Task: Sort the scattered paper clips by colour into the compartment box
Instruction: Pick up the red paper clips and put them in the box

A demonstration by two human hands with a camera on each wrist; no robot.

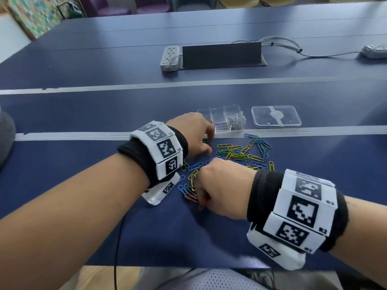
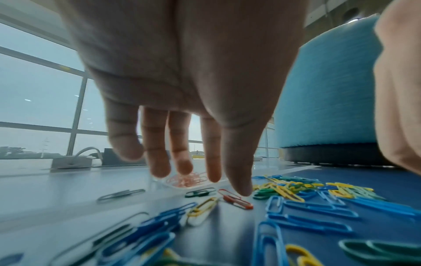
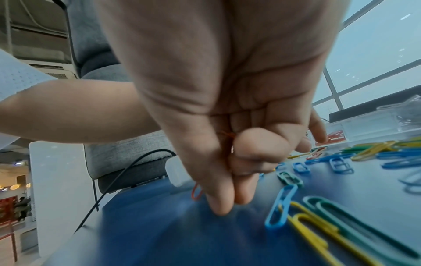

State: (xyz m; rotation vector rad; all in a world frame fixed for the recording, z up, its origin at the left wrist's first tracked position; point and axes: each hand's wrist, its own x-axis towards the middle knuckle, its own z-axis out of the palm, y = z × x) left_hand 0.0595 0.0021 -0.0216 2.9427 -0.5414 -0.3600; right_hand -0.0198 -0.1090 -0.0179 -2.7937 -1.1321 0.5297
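A clear compartment box [image 1: 230, 130] stands on the blue table; its right cell holds silver clips [image 1: 236, 120] and a left cell holds red clips [image 3: 335, 136]. Blue, yellow and green paper clips [image 1: 240, 153] lie scattered in front of it. My left hand [image 1: 210, 143] hangs over the pile's left edge with straight fingers and holds nothing; its thumb tip is just above a red clip [image 2: 235, 198]. My right hand [image 1: 202, 203] is curled at the pile's near edge. It holds a red clip [image 3: 227, 136] inside the fingers, and its thumb and forefinger press down beside another red clip [image 3: 197, 192].
The box's clear lid [image 1: 276, 116] lies to the right of the box. A power strip [image 1: 170, 57] and a black cable hatch [image 1: 222, 55] sit further back, and another strip [image 1: 374, 51] at far right. A black cable [image 1: 117, 248] hangs over the table's near edge.
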